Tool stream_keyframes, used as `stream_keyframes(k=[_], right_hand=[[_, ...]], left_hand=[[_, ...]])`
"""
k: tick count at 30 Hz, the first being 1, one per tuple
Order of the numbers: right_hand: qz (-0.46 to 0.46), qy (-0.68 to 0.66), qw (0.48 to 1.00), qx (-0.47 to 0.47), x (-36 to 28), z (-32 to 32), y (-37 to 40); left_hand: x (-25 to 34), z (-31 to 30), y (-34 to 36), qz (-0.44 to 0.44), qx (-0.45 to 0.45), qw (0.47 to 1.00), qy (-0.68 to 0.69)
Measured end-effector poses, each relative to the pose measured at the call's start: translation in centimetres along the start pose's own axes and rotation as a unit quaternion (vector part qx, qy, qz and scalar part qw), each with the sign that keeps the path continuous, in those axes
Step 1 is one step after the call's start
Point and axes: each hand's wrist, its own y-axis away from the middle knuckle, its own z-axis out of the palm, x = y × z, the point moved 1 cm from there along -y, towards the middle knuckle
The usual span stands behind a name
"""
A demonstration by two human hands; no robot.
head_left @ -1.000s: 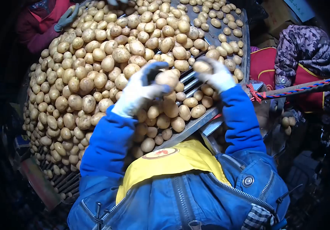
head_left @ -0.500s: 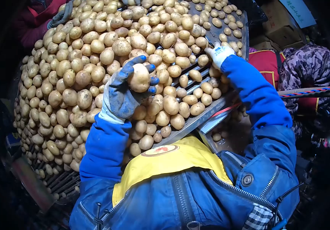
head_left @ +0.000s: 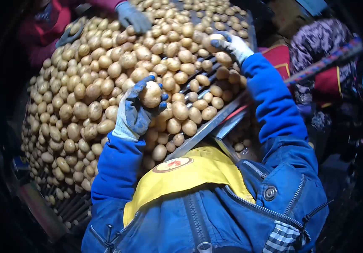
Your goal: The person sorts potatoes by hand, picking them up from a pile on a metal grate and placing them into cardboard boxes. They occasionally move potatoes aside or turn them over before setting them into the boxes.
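Rollers point(head_left: 69, 206) carrying potato pile point(head_left: 88, 84). Left hand point(head_left: 137, 111) holding potato point(head_left: 150, 94) above rollers' near edge, fingers clamping round it. Right hand point(head_left: 232, 44) gripping second potato point(head_left: 212, 42) at rollers' far right, fingers curling on it. Co-worker's glove point(head_left: 133, 17) resting at rollers' far end.
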Motion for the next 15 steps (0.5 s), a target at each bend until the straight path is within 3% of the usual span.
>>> stream_keyframes(k=[2,4,5,6,7,8,9,10,11,12,13,15], right_hand=[[0.039,-0.252,0.967,-0.019,0.1,2.8,4.7],[0.073,-0.406,0.911,0.016,-0.1,6.5,10.1],[0.072,-0.439,0.893,-0.07,-0.5,7.2,13.4],[0.137,-0.514,0.846,-0.033,0.7,8.6,16.1],[0.063,-0.518,0.852,0.049,2.3,9.9,17.5],[0.015,-0.564,0.825,-0.004,3.3,9.7,19.8],[0.029,-0.615,0.788,0.026,4.4,9.6,22.0],[0.041,-0.663,0.746,0.054,5.3,9.5,24.1],[0.027,-0.669,0.739,0.072,6.0,8.9,26.6],[0.013,-0.675,0.733,0.089,6.9,8.0,29.3],[-0.011,-0.667,0.736,0.11,9.7,7.5,31.5],[-0.051,-0.626,0.757,0.178,12.4,5.9,36.8]], left_hand=[[-1.4,2.1,-0.5,-0.03,-0.021,0.999,-0.011],[-3.2,3.9,-0.9,-0.092,-0.069,0.993,0.002],[-4.7,5.2,-0.8,-0.109,-0.075,0.991,0.028],[-6.0,5.9,-0.7,-0.129,-0.094,0.987,-0.012],[-7.9,6.9,-0.5,-0.1,-0.08,0.98,-0.153],[-9.8,7.4,-0.4,-0.063,-0.07,0.953,-0.289],[-10.9,6.5,-0.7,0.016,-0.173,0.854,-0.49],[-12.3,9.4,1.1,-0.143,-0.138,0.942,-0.269],[-13.9,9.9,1.1,-0.104,-0.225,0.864,-0.438],[-15.6,10.5,1.0,-0.053,-0.308,0.75,-0.583],[-16.4,15.1,2.1,-0.081,-0.359,0.69,-0.624],[-20.1,16.8,2.4,-0.067,-0.378,0.668,-0.638]])
